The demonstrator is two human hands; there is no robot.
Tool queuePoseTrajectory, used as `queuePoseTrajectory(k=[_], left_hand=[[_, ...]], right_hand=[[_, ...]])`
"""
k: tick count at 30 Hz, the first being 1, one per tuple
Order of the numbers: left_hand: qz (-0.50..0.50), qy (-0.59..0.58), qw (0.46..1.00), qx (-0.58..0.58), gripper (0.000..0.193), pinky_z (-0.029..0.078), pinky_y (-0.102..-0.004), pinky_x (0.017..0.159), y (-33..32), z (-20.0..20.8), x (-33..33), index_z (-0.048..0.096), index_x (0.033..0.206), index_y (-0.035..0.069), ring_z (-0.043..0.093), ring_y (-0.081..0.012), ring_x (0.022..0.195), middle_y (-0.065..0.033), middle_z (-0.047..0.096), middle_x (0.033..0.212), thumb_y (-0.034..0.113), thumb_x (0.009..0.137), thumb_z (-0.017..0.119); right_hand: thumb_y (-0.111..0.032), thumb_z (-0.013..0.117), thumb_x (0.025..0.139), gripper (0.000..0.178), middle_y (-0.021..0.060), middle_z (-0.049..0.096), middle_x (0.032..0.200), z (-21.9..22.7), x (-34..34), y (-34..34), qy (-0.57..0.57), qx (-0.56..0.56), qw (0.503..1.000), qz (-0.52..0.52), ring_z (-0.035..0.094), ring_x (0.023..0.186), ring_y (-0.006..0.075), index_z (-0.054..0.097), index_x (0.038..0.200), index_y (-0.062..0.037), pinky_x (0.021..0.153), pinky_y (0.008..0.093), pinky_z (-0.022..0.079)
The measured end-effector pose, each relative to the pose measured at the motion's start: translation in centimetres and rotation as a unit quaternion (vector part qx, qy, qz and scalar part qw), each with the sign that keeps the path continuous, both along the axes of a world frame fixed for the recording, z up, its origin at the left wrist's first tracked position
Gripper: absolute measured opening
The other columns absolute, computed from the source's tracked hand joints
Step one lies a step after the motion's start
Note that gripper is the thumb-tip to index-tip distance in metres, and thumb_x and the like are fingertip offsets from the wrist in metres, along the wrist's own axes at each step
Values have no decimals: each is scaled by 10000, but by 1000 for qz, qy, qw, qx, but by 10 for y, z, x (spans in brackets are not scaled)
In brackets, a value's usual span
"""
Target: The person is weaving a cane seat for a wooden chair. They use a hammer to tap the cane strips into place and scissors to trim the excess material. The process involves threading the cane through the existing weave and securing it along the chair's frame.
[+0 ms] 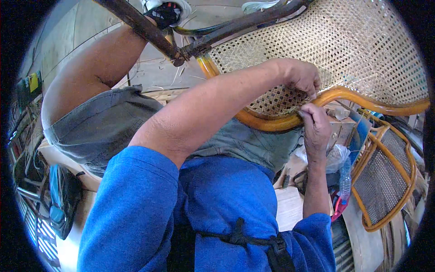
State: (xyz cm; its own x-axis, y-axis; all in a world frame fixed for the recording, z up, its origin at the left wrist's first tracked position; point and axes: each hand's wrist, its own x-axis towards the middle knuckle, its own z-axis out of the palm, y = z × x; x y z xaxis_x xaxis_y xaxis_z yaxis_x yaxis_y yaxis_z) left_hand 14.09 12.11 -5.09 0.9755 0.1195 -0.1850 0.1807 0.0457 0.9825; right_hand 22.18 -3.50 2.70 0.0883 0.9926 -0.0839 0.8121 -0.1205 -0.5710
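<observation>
A pale woven cane panel [353,41] with small open holes spreads across the upper right. A glossy orange-brown rattan frame [267,123] curves along its near edge, just above my lap. My left hand [300,77] reaches across to the panel, its fingers bent and pinched together where the weave meets the frame. Just below it, my right hand [316,129] has thumb and fingertips closed at the frame's edge. Both hands' fingertips are close together. What lies between the fingertips is too small to make out.
Dark poles [244,25] tied together cross above the panel. At the right are a second rattan piece with a mesh panel [380,186], a clear plastic bottle [345,179] and a wooden box [340,131]. A dark bag [65,199] sits at the left. Cane scraps litter the floor [158,75].
</observation>
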Motion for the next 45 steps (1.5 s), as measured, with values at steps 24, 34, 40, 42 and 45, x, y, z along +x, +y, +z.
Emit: queuePoseTrajectory(k=[24,34,40,42,45], left_hand=[[20,-2,1000,23,263,484,-327,664,-2,-6,4,659,923,38,595,-170,709,-72,664,796,249,768,649],[-1,-20,999,24,244,475,-331,644,-5,0,10,665,920,37,590,-162,694,-66,664,775,214,752,664],[-26,-39,995,84,229,470,-323,648,-2,12,13,672,906,40,589,-162,689,-65,660,759,196,739,673],[-42,-36,994,92,225,466,-326,640,-2,14,16,673,895,39,586,-161,684,-67,661,757,192,730,663],[-76,-29,989,125,219,461,-338,635,-4,22,21,675,883,41,577,-165,672,-70,659,753,178,717,638]], right_hand=[[-25,599,769,113,109,611,798,-3,-11,4,-110,59,989,76,577,738,290,585,877,-54,648,373,459],[-10,606,755,143,117,607,800,-10,-16,-5,-122,104,985,58,564,753,309,584,889,-57,672,388,450],[-13,608,740,146,131,594,809,-8,-19,-4,-151,88,983,55,551,791,326,585,882,-43,704,407,443],[-21,611,734,151,137,582,798,-8,-20,-3,-163,84,981,57,543,800,331,586,881,-37,711,410,442],[-13,635,734,146,126,605,833,-9,-18,-4,-195,72,976,67,564,820,310,603,873,-41,730,396,436]])
